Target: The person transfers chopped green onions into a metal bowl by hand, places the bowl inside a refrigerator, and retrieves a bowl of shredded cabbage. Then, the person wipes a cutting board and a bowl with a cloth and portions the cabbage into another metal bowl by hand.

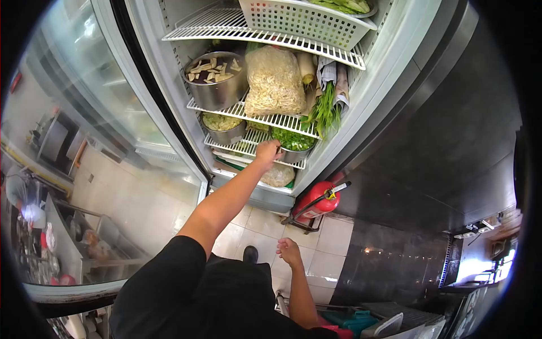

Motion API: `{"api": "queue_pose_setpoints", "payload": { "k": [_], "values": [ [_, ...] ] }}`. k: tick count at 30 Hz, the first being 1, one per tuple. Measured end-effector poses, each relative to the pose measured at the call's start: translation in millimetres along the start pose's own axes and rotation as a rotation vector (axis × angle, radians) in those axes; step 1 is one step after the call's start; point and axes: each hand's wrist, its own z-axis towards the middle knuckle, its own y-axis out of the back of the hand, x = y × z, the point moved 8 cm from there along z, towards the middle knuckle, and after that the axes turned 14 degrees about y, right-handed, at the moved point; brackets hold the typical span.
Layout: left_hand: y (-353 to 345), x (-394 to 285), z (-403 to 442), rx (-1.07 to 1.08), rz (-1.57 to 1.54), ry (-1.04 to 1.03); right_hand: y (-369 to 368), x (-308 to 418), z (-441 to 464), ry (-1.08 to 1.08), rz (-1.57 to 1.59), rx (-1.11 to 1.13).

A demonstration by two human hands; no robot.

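My left hand [268, 152] reaches into an open fridge, its fingers closed at the near left rim of a round metal container of chopped greens [292, 138] on a lower wire shelf. Left of it stands a metal pot with pale chopped food [223, 129]. On the shelf above are a larger steel pot [217, 93] with pale pieces in dark contents, a bulging clear bag [275, 82] and leafy greens wrapped in paper [324, 110]. My right hand [289, 251] hangs low over the floor, fingers curled, with nothing visible in it.
The glass fridge door [107, 113] stands open at the left. A white perforated basket [307, 22] sits on the top shelf. Below the greens lies another clear bag [278, 175]. A red fire extinguisher [316, 202] stands by the fridge's lower right corner, beside a dark panel [418, 130].
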Motion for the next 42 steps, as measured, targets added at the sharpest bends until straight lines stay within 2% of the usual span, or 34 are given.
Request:
{"api": "queue_pose_setpoints", "payload": {
  "k": [1, 3, 4, 6, 7, 8, 9, 11, 13, 15, 17, 18, 19, 20, 21, 22, 23, 25, 27, 28, 29, 31, 32, 35, 37, 42],
  "values": [
    [5, 1, 2, -0.001, -0.005, 0.003, -3, 11, 7, -0.004, -0.005, 0.001],
    [16, 7, 5, 0.048, 0.047, 0.095, -5, 29, 20, -0.043, -0.212, -0.023],
    [25, 8, -8, -0.033, 0.072, 0.146, -11, 24, 32, -0.038, -0.219, -0.002],
    [48, 8, -50, -0.033, -0.003, 0.078, -20, 45, 64, 0.329, -0.494, -0.107],
    [61, 13, -70, -0.012, -0.060, 0.019, -34, 58, 77, 0.432, -0.473, -0.121],
    [84, 18, -85, -0.009, 0.141, -0.131, -51, 80, 93, 0.538, -0.448, -0.134],
    [114, 27, -106, -0.014, 0.343, -0.277, -69, 100, 114, 0.538, -0.409, -0.080],
    [176, 61, -156, -0.044, 0.474, -0.172, -108, 148, 159, 0.616, -0.347, 0.020],
    [240, 96, -221, -0.110, 0.425, -0.109, -144, 178, 223, 0.707, -0.204, 0.109],
    [279, 103, -313, -0.341, 0.309, 0.004, -169, 190, 300, 0.717, 0.011, 0.150],
    [326, 133, -390, -0.591, 0.291, 0.148, -184, 241, 376, 0.664, -0.532, 0.027],
    [342, 144, -426, -0.669, 0.372, 0.222, -197, 245, 373, 0.433, 0.153, 0.061],
    [351, 158, -455, -0.708, 0.466, 0.312, -208, 249, 374, 0.295, 0.331, -0.002],
    [358, 161, -484, -0.883, 0.411, 0.242, -201, 228, 440, 0.446, 0.272, -0.058],
    [358, 159, -510, -1.045, 0.371, 0.174, -207, 242, 444, 0.407, -0.039, -0.011],
    [339, 139, -542, -1.111, 0.221, 0.031, -212, 260, 417, 0.334, 0.000, -0.076],
    [365, 152, -541, -1.423, 0.231, 0.019, -209, 265, 385, 0.253, 0.050, -0.155],
    [366, 133, -557, -1.589, 0.202, -0.186, -220, 275, 358, 0.195, 0.072, -0.177],
    [359, 108, -556, -1.547, 0.323, -0.356, -226, 282, 343, 0.193, 0.087, -0.157],
    [363, 99, -545, -1.431, 0.328, -0.444, -228, 282, 341, 0.208, 0.084, -0.134],
    [366, 101, -538, -1.439, 0.322, -0.442, -228, 282, 338, 0.226, 0.079, -0.113],
    [365, 98, -541, -1.358, 0.127, -0.301, -227, 277, 338, 0.254, 0.080, -0.065],
    [363, 97, -543, -1.422, 0.171, -0.278, -227, 272, 337, 0.265, 0.087, -0.028],
    [363, 94, -549, -1.344, 0.243, -0.199, -223, 249, 313, 0.253, 0.083, 0.075],
    [361, 91, -553, -1.371, 0.303, -0.187, -216, 235, 274, 0.238, 0.074, 0.152],
    [356, 87, -566, -1.242, 0.319, -0.185, -189, 200, 166, 0.145, 0.007, 0.333]
  ]
}}
